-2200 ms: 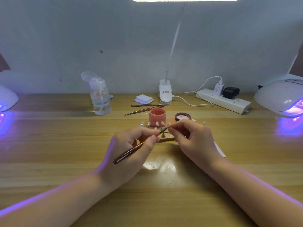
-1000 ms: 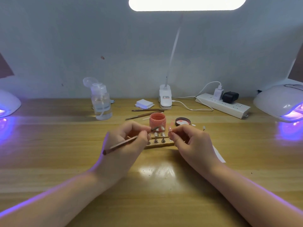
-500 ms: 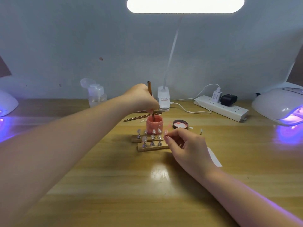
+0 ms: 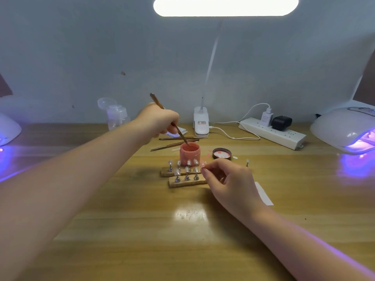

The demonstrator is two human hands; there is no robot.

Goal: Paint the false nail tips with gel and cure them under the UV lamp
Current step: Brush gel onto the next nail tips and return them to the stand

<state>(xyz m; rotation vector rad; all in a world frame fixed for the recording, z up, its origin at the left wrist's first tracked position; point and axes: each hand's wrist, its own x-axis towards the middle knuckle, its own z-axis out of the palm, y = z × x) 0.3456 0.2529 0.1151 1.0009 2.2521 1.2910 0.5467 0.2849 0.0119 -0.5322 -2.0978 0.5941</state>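
My left hand point(image 4: 160, 120) grips a thin brown brush point(image 4: 157, 101), and the brush tip dips into the open pink gel jar point(image 4: 189, 152) at the table's middle. In front of the jar lie two wooden strips point(image 4: 188, 182) carrying several false nail tips on small metal stands point(image 4: 187, 173). My right hand point(image 4: 227, 179) is at the strips' right end and pinches one nail tip stand point(image 4: 203, 165) between thumb and fingers. One lit UV lamp point(image 4: 345, 128) stands at the far right and another UV lamp point(image 4: 8, 128) at the far left.
The jar's lid point(image 4: 221, 153) lies right of the jar. Two more brushes point(image 4: 174, 141) lie behind it. A pump bottle point(image 4: 117, 116), a desk lamp base point(image 4: 200, 123), a power strip point(image 4: 272, 132) with plugs and a white paper strip point(image 4: 263, 193) are on the wooden table point(image 4: 182, 240).
My left hand lifted the brush away from the nail tip, reached forward and put its tip into the gel jar. My right hand stayed by the strips, still pinching the stand.
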